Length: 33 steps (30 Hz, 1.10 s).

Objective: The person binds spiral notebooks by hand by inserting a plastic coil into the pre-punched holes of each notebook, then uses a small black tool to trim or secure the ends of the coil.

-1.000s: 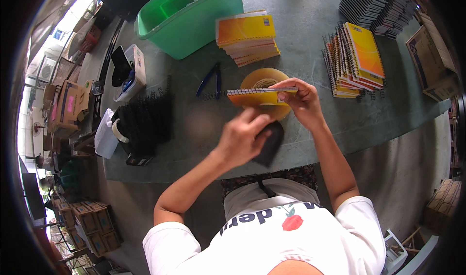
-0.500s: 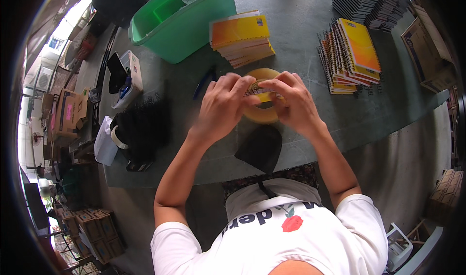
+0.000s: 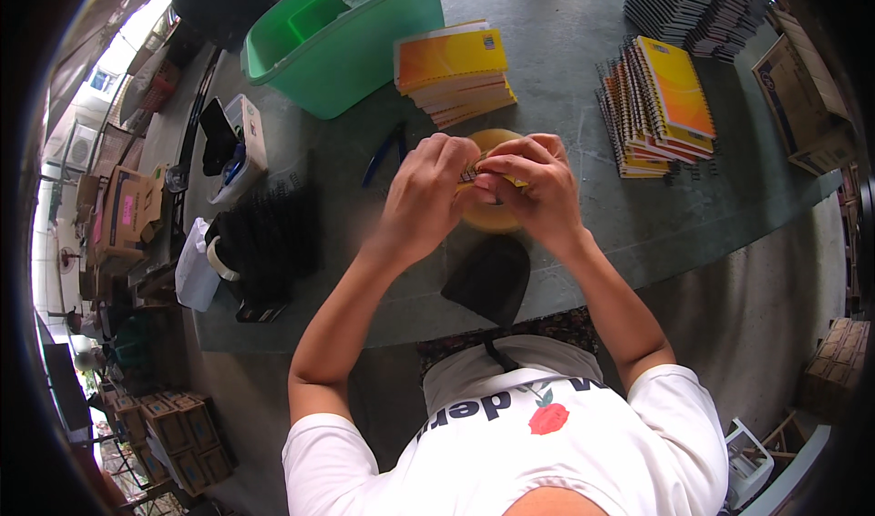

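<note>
Near the middle of the table, my left hand (image 3: 424,188) and my right hand (image 3: 538,188) meet fingertip to fingertip, both pinched closed. Between them shows a narrow patterned edge with some yellow; the fingers cover most of it, so I cannot make out its kind. Right behind and under the fingers is an amber ring (image 3: 497,138) that looks like a roll of tape. A blue-handled tool (image 3: 378,160), perhaps pliers, lies just left of my left hand. On the near side of the ring sits a dark, rounded flat piece (image 3: 492,279).
Beyond my hands stand a stack of yellow-orange booklets (image 3: 456,60) and a green bin (image 3: 337,60). Spiral notebooks (image 3: 670,87) are piled at right, below dark coil-bound ones (image 3: 693,10). Black binding coils (image 3: 273,233) lie left, near a clear box (image 3: 241,151). A carton (image 3: 802,97) stands far right.
My right hand has shifted slightly left, closer to my left hand, and its fingers have drawn in. Less of the piece between them and of the ring now shows.
</note>
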Motion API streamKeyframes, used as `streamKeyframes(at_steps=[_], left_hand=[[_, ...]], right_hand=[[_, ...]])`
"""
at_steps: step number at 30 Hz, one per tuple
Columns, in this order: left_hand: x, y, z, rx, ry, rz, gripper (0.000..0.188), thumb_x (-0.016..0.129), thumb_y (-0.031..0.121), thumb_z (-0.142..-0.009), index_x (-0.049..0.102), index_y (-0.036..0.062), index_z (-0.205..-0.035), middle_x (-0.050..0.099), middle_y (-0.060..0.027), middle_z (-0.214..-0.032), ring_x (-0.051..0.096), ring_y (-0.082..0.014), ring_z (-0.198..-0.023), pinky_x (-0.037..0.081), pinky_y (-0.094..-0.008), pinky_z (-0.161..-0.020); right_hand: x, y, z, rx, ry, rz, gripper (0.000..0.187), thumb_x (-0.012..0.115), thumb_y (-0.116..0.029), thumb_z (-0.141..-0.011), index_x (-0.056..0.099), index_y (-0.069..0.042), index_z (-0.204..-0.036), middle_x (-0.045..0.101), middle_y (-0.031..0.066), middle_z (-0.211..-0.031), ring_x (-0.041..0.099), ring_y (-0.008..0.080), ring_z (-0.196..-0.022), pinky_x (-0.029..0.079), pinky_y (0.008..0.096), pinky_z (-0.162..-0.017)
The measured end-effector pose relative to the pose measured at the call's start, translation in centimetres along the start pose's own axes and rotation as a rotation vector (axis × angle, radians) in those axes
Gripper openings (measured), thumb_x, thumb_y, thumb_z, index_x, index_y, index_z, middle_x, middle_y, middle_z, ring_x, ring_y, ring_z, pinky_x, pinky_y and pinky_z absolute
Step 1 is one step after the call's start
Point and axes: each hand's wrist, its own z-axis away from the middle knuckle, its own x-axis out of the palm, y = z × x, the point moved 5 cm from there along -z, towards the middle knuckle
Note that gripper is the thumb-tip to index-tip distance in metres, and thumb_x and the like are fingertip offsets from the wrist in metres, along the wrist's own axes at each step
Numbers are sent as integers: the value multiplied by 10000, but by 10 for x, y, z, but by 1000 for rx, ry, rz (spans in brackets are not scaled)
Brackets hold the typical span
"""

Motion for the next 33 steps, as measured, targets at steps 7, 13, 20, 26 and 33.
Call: streamKeyframes(at_steps=[7,13,20,26,33], left_hand=[[-6,-7,4,45,-141,-132,283,747,99,-720,586,39,-945,586,-92,-897,570,-283,-905,446,-398,-796],[-11,0,1,67,-95,-196,216,716,73,-752,605,34,-933,604,-96,-903,570,-294,-922,463,-385,-754],[1,0,9,53,-135,-245,213,698,67,-774,602,33,-961,611,-107,-913,576,-293,-877,462,-389,-750],[-7,5,7,105,-88,-222,213,690,63,-781,605,26,-973,614,-99,-889,570,-286,-868,458,-398,-755],[-6,-1,5,75,-86,-146,196,672,36,-787,627,22,-978,627,-96,-879,575,-284,-884,460,-391,-767]], right_hand=[[1,6,2,149,-67,-130,247,761,-117,-732,705,-98,-972,631,54,-943,582,224,-917,484,339,-780],[-2,10,4,95,-68,-212,228,749,-123,-745,699,-110,-967,624,47,-916,596,226,-858,493,349,-755],[-5,0,0,48,-92,-113,212,764,-92,-712,697,-95,-913,654,37,-863,595,223,-810,473,335,-741],[-1,8,6,61,32,-90,197,761,-152,-723,697,-99,-902,663,27,-842,575,216,-777,453,338,-720],[-3,7,3,24,-31,-95,246,748,-127,-736,688,-107,-973,649,28,-835,573,227,-777,464,334,-710]])
